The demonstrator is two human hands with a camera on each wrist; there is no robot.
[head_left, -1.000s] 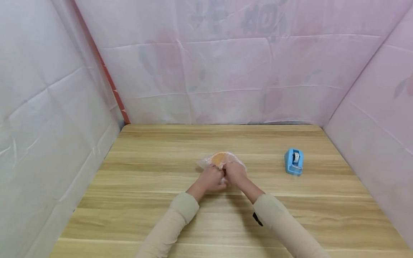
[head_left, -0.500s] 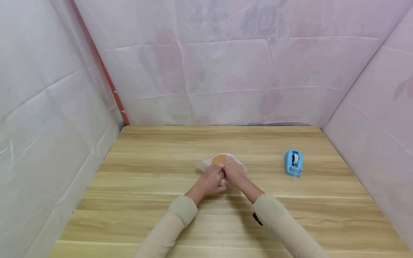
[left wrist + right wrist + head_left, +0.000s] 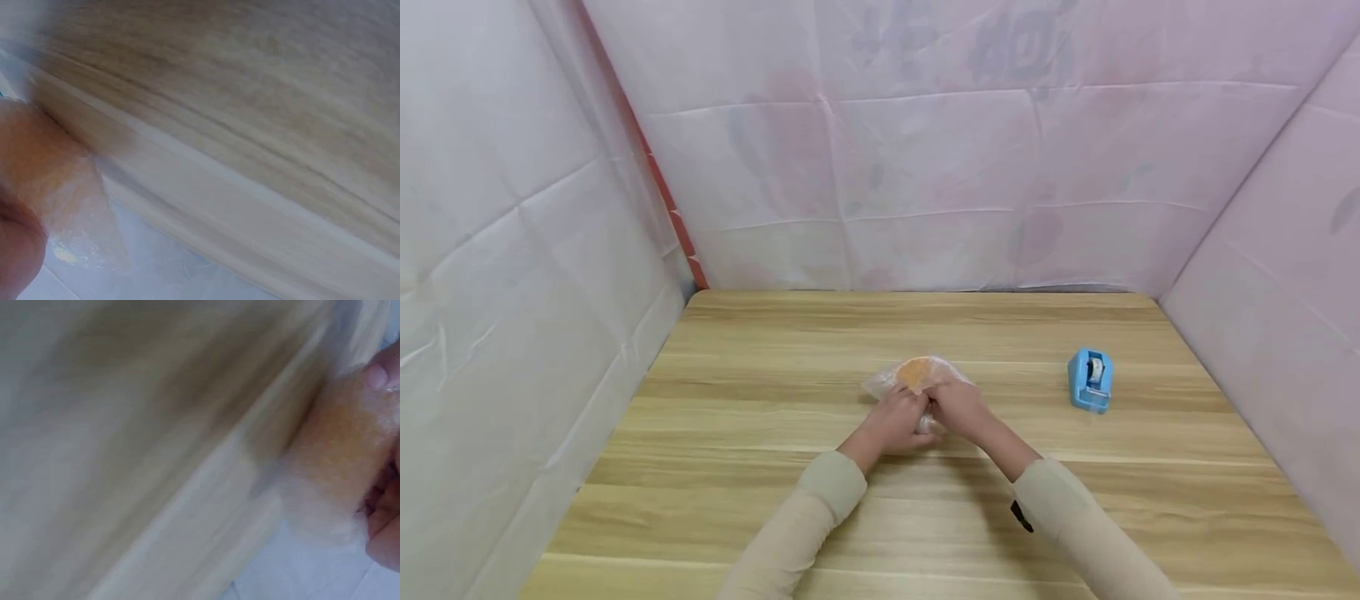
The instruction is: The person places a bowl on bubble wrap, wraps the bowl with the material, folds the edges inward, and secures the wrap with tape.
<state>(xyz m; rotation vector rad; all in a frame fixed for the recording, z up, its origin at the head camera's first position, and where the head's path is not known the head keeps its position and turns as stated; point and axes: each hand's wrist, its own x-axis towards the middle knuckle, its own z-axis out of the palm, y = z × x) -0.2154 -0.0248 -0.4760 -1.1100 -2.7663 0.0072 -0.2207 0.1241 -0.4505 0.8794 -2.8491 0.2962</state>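
Note:
Near the middle of the table, a round-edged orange thing (image 3: 913, 372) lies inside crinkled clear plastic wrap (image 3: 945, 370). My left hand (image 3: 901, 419) holds the near left side of the bundle, its knuckles bent. My right hand (image 3: 958, 410) pinches the wrap from the right, fingers curled in close beside the left ones. Some wrap pokes out below between the hands. In the left wrist view the wrapped bundle (image 3: 59, 181) shows orange through shiny plastic. In the right wrist view a thumb lies on the bundle (image 3: 340, 450) and the other fingers curl beneath. The hands hide its near part.
A blue tape dispenser (image 3: 1090, 380) with a roll in it stands at the right of the wood-grain table (image 3: 760, 500). Pale plastic sheeting (image 3: 925, 167) hangs behind and along both sides. A small black piece (image 3: 1022, 517) shows under the right sleeve.
The right wrist and sleeve have swung a little outward to the right, while both hands keep hold of the wrapped bundle. The whole head view has shifted slightly.

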